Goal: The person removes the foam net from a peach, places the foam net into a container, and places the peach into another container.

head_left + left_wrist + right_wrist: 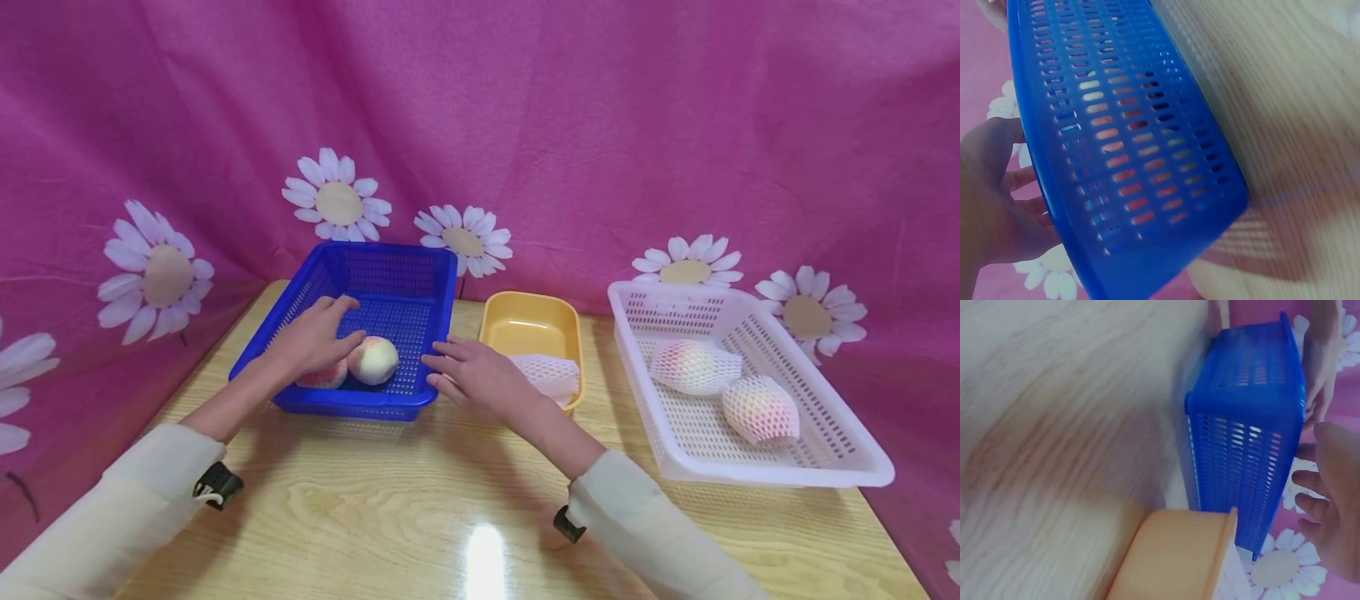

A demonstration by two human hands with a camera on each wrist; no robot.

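Two peaches sit near the front of a blue basket (397,321): a pale one (377,362) in plain sight and a redder one (324,379) partly covered by my left hand (315,333). That hand is over the basket's left part with thumb and fingers apart, its thumb tip close to the pale peach, holding nothing. My right hand (480,375) is at the basket's right rim, fingers loosely extended toward it and nothing in its grasp. Through the slots of the basket wall (1085,156), reddish patches of the fruit show in the left wrist view.
A yellow tub (528,333) with white foam netting (551,375) stands right of the blue basket. Farther right, a white basket (693,467) holds two peaches in foam nets (693,367). A pink flowered cloth (555,167) hangs behind the wooden table (360,500).
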